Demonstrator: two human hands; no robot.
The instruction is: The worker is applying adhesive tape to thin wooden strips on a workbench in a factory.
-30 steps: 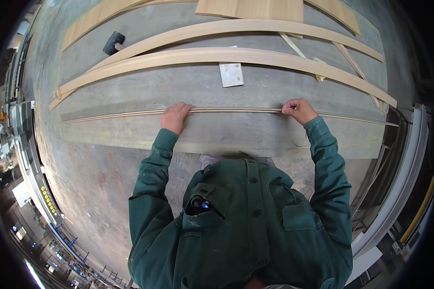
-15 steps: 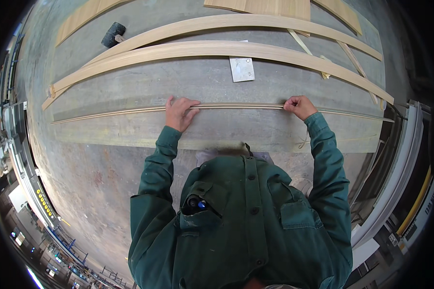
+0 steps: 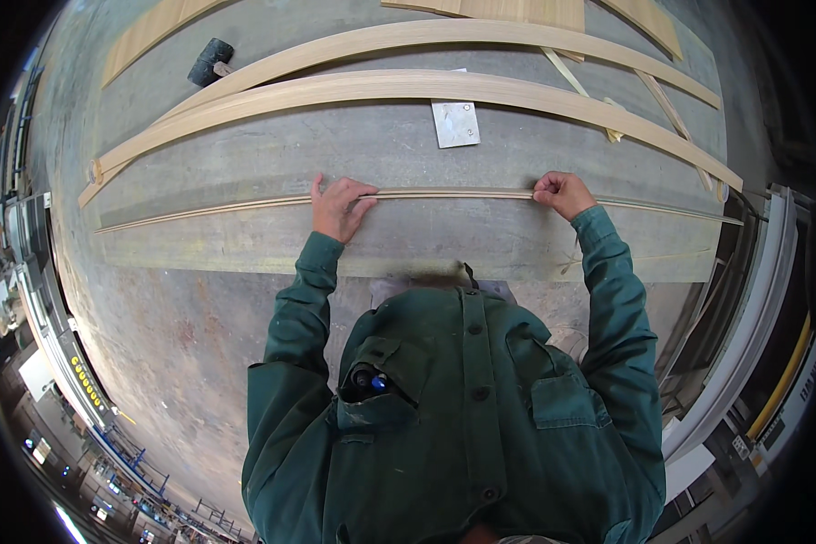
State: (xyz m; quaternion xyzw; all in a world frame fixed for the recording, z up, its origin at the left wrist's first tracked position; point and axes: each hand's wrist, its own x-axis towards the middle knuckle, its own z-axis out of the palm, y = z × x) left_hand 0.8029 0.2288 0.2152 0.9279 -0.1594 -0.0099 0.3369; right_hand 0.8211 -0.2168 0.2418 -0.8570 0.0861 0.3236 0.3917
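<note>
Long thin wooden strips [image 3: 453,193] lie side by side across the grey work table [image 3: 272,249], with narrow gaps between them toward the left. My left hand [image 3: 341,206] is closed on the strips left of the middle, its thumb at the near side and fingers over the far side. With thumb and forefinger pressed together, my right hand [image 3: 564,194] pinches the strips further right. The fingers partly hide the strips at both grips.
Two long curved wooden boards [image 3: 399,84] arch across the table beyond the strips. A metal plate [image 3: 455,123] lies partly under the nearer one. A black mallet [image 3: 210,62] rests at the far left. Flat wooden panels [image 3: 508,13] and thin offcuts [image 3: 662,104] lie toward the back.
Both hands keep their places on the strips. The strips under the hands sit very slightly farther from me in the picture, along with a small shift of the whole view.
</note>
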